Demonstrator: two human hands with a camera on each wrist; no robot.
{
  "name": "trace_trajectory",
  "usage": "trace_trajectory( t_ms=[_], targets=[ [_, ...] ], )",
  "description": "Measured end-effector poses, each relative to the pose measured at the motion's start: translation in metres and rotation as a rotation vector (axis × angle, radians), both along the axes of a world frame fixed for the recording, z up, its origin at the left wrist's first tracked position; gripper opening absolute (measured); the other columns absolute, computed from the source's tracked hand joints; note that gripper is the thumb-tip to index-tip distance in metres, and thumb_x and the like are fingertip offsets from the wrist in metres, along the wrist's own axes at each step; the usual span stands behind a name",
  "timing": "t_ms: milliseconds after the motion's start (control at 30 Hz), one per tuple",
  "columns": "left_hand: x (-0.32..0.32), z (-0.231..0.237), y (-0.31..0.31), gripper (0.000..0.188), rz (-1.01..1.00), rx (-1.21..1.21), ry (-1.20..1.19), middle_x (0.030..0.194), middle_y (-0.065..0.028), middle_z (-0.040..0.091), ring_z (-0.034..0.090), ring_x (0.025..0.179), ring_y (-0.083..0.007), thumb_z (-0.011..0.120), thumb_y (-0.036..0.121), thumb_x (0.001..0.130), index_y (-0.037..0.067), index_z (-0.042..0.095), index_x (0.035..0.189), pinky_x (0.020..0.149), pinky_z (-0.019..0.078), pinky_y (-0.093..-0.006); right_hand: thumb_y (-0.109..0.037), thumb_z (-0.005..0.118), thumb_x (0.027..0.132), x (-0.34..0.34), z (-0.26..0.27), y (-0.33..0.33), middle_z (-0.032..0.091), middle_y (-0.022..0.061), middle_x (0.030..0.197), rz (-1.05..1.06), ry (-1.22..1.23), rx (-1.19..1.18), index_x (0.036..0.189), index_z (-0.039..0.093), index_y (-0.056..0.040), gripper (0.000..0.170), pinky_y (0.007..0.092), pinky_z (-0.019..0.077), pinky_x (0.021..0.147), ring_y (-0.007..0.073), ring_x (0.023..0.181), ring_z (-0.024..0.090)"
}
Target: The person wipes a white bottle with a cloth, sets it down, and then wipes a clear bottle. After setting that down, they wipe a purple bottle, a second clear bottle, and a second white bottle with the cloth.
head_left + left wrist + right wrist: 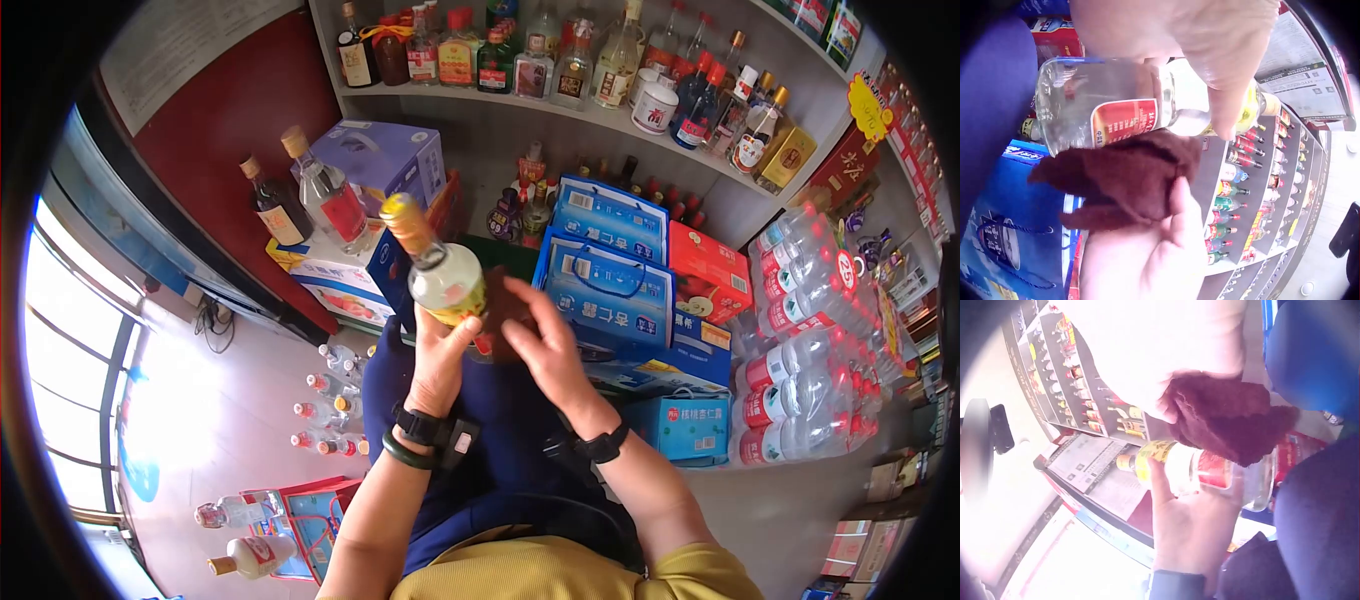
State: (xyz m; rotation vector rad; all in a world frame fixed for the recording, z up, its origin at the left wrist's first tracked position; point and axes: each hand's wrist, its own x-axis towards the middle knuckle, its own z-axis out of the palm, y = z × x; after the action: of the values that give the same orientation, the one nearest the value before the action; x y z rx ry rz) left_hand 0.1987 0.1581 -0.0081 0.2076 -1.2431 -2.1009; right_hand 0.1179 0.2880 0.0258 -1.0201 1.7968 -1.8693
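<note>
My left hand (437,365) grips a clear glass bottle (447,278) around its body, over my lap, its yellow-capped neck tilted up and away. The left wrist view shows a red and gold label (1124,120) on the bottle's side. In my right hand (552,352) is a folded dark brown cloth (1141,175), pinched between thumb and fingers. That cloth lies right along the bottle's side, partly overlapping the label in the right wrist view. Part of the bottle's lower body is hidden by my left palm and the cloth.
Two tall bottles (335,205) stand on cartons at the left. Several small bottles (335,412) stand on the floor. Blue gift boxes (610,295) and wrapped water bottles (800,390) are at the right. Shelves of bottles (570,75) line the back. Two bottles (255,555) lie beside a red bag.
</note>
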Motion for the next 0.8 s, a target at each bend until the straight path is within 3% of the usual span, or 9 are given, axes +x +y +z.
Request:
trace_trajectory(
  t_ms=[100,200,267,433,567,667,700,767,800],
  targets=[
    [0.007,-0.001,0.007,0.081,-0.083,0.003,-0.021,0.134,-0.0093,0.049,0.047,0.125,-0.0207,0.079,0.016,0.079,0.006,0.03,0.142,0.106,0.039,-0.0368,-0.003,0.055,0.092,0.003,-0.04,0.002,0.059,0.0122,0.122,-0.083,0.107,-0.023,0.131,0.047,-0.0011,0.04,0.0315,0.0434,0.099,0.0212,0.116,0.056],
    [0.016,-0.01,0.0,0.082,-0.121,-0.04,-0.05,0.132,-0.0094,0.05,0.048,0.126,-0.0204,0.081,0.015,0.077,0.005,0.031,0.141,0.107,0.0383,-0.0372,0.001,0.056,0.084,-0.015,-0.065,0.029,0.065,0.0119,0.116,0.038,0.06,0.422,0.127,0.054,-0.0037,0.043,0.0316,0.0459,0.095,0.0218,0.111,0.062],
    [0.02,-0.012,-0.004,0.085,-0.202,-0.087,-0.084,0.133,-0.009,0.05,0.048,0.125,-0.0204,0.084,0.015,0.074,0.004,0.032,0.141,0.107,0.0385,-0.0369,0.0,0.057,0.082,-0.03,-0.068,0.039,0.066,0.0087,0.114,0.081,-0.02,0.258,0.125,0.056,-0.0047,0.043,0.0305,0.0463,0.094,0.0182,0.108,0.062],
    [0.029,0.004,-0.001,0.092,-0.144,-0.328,-0.105,0.138,-0.0114,0.045,0.042,0.131,-0.022,0.084,0.017,0.074,0.003,0.027,0.145,0.112,0.0308,-0.0383,-0.002,0.053,0.088,-0.024,0.027,0.024,0.056,0.0066,0.125,0.093,-0.188,-0.165,0.131,0.051,-0.0047,0.043,0.0298,0.0408,0.101,0.0164,0.115,0.054],
    [0.04,0.009,0.012,0.095,-0.023,-0.297,-0.182,0.138,-0.012,0.043,0.041,0.132,-0.0226,0.084,0.018,0.074,0.003,0.023,0.146,0.111,0.032,-0.0387,-0.005,0.046,0.091,-0.009,0.017,0.009,0.054,0.0061,0.128,0.211,-0.448,-0.221,0.138,0.043,-0.0058,0.047,0.0296,0.0374,0.104,0.0166,0.122,0.048],
    [0.05,0.013,0.018,0.098,0.085,-0.508,-0.407,0.137,-0.0135,0.044,0.041,0.131,-0.0229,0.085,0.019,0.071,0.002,0.023,0.145,0.108,0.0349,-0.0387,0.0,0.048,0.09,0.005,-0.04,0.009,0.06,0.0086,0.116,0.137,-0.332,-0.006,0.134,0.047,-0.0054,0.044,0.028,0.0469,0.092,0.0159,0.102,0.06],
    [0.048,0.02,0.024,0.086,0.148,-0.505,-0.349,0.13,-0.0109,0.048,0.051,0.122,-0.0203,0.085,0.018,0.072,0.004,0.031,0.138,0.102,0.0435,-0.036,0.0,0.048,0.09,0.007,-0.055,0.012,0.06,0.0086,0.116,0.14,-0.337,-0.003,0.134,0.047,-0.0054,0.044,0.028,0.0469,0.092,0.0159,0.102,0.06],
    [0.044,0.011,0.021,0.086,0.266,-0.582,-0.402,0.127,-0.0127,0.048,0.052,0.117,-0.0232,0.086,0.018,0.068,0.002,0.035,0.136,0.099,0.0437,-0.0371,0.002,0.05,0.089,0.004,-0.062,0.016,0.062,0.0088,0.113,0.097,0.148,0.144,0.129,0.052,-0.0039,0.041,0.028,0.0495,0.087,0.015,0.095,0.062],
    [0.042,0.008,0.02,0.087,0.384,-0.656,-0.455,0.125,-0.0146,0.049,0.054,0.113,-0.0261,0.087,0.018,0.063,0.0,0.039,0.133,0.096,0.0438,-0.0383,0.002,0.05,0.089,0.0,-0.057,0.018,0.062,0.0088,0.113,0.095,0.148,0.143,0.129,0.052,-0.0039,0.041,0.028,0.0495,0.087,0.015,0.095,0.062]
  ],
)
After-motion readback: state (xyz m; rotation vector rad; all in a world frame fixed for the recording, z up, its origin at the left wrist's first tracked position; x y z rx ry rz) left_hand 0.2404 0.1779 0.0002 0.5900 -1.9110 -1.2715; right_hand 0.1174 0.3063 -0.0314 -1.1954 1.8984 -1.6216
